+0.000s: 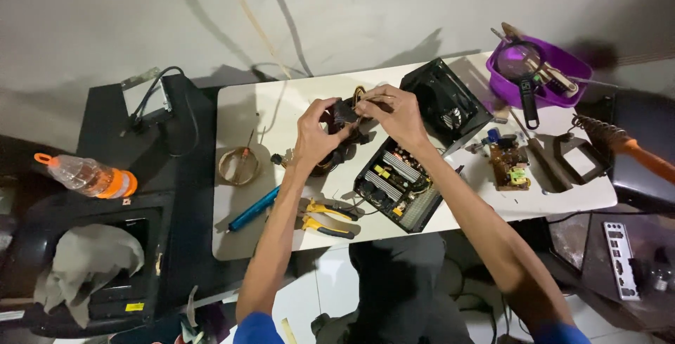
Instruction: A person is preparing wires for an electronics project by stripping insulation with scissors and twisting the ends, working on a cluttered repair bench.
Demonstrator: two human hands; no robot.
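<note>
My left hand (pixel 314 135) and my right hand (pixel 395 113) are raised over the white table (pixel 281 105) and together grip a bundle of dark cables with a black connector (pixel 344 115). The cables run down to an opened power supply (pixel 396 184), whose circuit board shows in its metal case just below my right wrist. The supply's black cover with the fan (pixel 446 101) lies beside my right hand.
Yellow-handled pliers (pixel 327 219), a blue tool (pixel 253 208) and a solder coil (pixel 239 165) lie at front left. A small brown circuit board (pixel 510 163), a purple bowl with a magnifier (pixel 538 70) and a soldering iron on its stand (pixel 619 140) sit right. A bottle (pixel 88 175) lies far left.
</note>
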